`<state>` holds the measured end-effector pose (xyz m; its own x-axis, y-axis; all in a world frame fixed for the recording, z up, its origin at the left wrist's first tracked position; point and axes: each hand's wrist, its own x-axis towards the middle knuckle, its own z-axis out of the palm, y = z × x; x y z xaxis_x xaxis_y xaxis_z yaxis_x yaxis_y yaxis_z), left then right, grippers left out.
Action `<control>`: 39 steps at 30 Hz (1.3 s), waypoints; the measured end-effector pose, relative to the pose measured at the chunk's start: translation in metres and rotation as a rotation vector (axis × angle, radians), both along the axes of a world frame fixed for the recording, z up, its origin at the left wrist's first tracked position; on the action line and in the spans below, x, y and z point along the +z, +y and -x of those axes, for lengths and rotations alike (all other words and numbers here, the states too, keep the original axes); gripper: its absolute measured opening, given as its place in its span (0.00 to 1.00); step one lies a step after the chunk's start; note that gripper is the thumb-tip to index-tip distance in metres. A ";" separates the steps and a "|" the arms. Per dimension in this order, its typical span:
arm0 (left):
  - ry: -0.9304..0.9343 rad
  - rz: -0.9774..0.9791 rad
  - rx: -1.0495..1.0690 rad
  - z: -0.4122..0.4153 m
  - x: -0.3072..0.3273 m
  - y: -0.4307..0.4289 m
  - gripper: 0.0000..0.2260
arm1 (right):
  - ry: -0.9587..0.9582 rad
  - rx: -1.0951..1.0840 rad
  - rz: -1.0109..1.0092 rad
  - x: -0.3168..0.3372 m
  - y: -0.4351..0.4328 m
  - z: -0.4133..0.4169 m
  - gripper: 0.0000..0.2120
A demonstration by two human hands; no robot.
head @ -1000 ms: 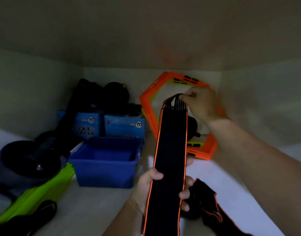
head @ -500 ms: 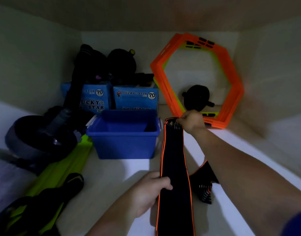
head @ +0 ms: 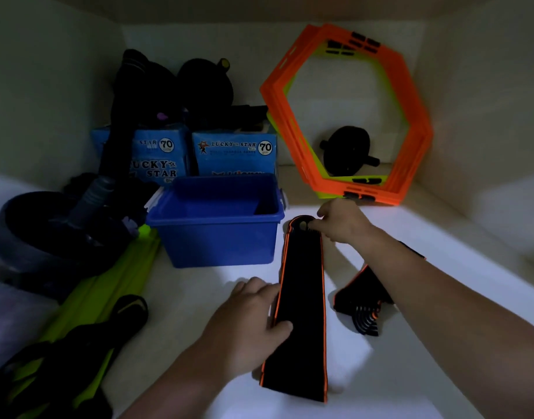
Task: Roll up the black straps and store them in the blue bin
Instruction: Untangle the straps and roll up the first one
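Black orange-edged strap lies flat, unrolled, beside the open blue bin — second strap crumpled nearby.

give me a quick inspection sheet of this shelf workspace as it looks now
surface: white shelf, dimly lit.
job's things: black strap with orange edging laid out flat, unrolled; second strap bunched to its right; blue bin looks empty.
clutter: orange hexagon rings, black roller wheel, two blue boxes, green board, dark gear at left.
grippers: left hand grips the strap's middle; right hand pinches its far end.
cables: nothing seen.
surroundings: pale cabinet walls.
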<state>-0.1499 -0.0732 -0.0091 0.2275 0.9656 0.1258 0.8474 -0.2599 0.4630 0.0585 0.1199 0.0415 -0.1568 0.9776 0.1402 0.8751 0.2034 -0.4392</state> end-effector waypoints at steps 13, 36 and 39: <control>0.403 0.169 -0.179 -0.038 -0.017 0.024 0.40 | -0.324 0.209 0.146 -0.059 -0.085 -0.078 0.35; 0.012 0.155 -0.311 -0.084 0.001 0.017 0.36 | -0.226 0.686 -0.054 -0.044 -0.149 -0.147 0.43; 0.035 -0.008 -0.260 -0.089 -0.007 0.014 0.30 | -0.173 0.611 -0.101 -0.064 -0.151 -0.140 0.36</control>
<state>-0.0610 -0.0588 -0.0165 0.4719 0.8733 0.1214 0.7671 -0.4745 0.4317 0.1987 -0.0310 -0.0228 -0.7100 0.6881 0.1498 0.6449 0.7208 -0.2542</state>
